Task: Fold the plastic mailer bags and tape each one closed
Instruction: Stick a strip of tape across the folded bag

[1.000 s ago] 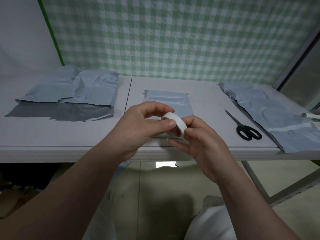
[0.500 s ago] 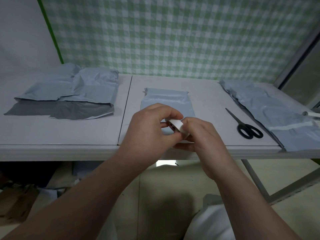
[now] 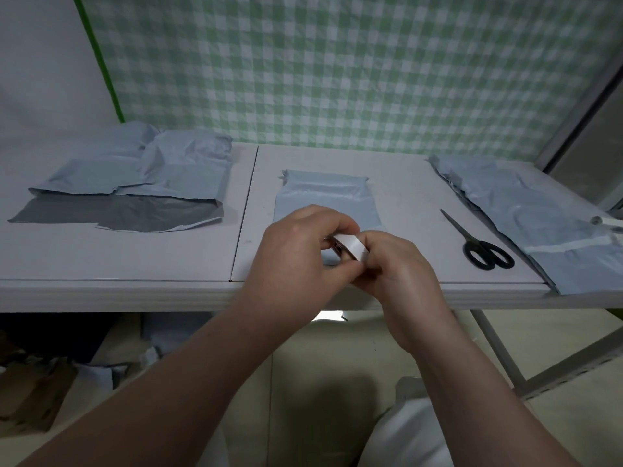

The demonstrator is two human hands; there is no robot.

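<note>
Left hand (image 3: 296,254) and right hand (image 3: 394,267) gripping tape roll (image 3: 347,246) above table's near edge (image 3: 135,291), folded mailer (image 3: 325,200) behind

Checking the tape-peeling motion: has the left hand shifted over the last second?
Yes. The left hand has slid right, clear of the table seam that it partly covered before, closing in on the tape roll.

White tabletop (image 3: 118,257) before a checked cloth (image 3: 337,69), in dim light.
The green-and-white cloth hangs behind the tabletop's far edge, with a plain white wall (image 3: 40,62) to its left and a grey frame (image 3: 580,96) slanting at right. Metal legs (image 3: 498,352) stand on a pale floor (image 3: 303,352); cardboard (image 3: 30,396) lies under the left end.
</note>
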